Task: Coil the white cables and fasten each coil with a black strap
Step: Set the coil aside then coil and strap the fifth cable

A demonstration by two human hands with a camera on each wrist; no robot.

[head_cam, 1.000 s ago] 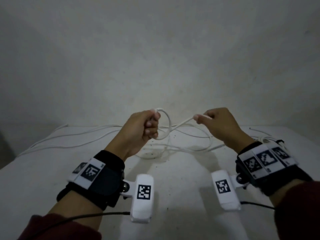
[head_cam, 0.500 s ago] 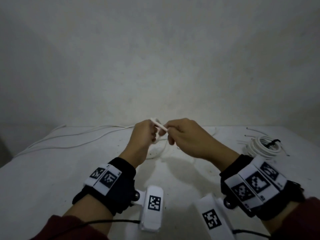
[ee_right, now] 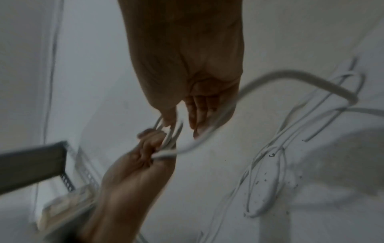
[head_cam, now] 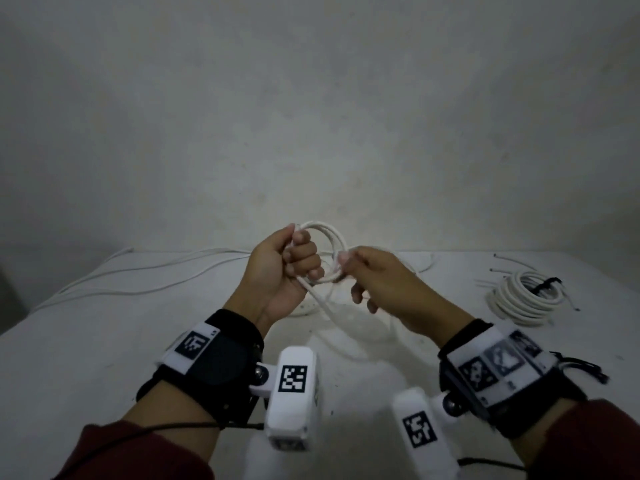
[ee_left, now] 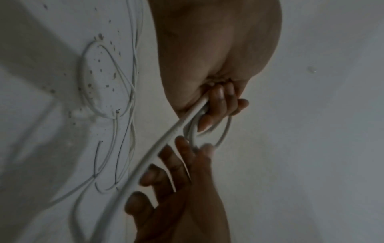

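Note:
A white cable is partly wound into a small coil [head_cam: 330,237] held up above the table. My left hand [head_cam: 304,258] grips the coil's left side in a fist, seen in the left wrist view as curled fingers [ee_left: 220,102] round the loops. My right hand [head_cam: 346,268] pinches the coil's right side between thumb and forefinger, its other fingers spread loose. The cable's free length [ee_left: 158,151] runs from my left fist down to the table. A finished coil [head_cam: 523,301] with a black strap [head_cam: 547,284] lies at the right.
More loose white cables [head_cam: 156,271] trail over the white table [head_cam: 104,341] to the far left, and loose loops [ee_right: 268,180] lie under my hands. A blank wall stands close behind. A dark shelf edge [ee_right: 31,164] shows beside the table.
The hands were apart with cable stretched between them, then met. Another loop now sits on the coil, which is held higher, and my right hand's outer fingers have spread.

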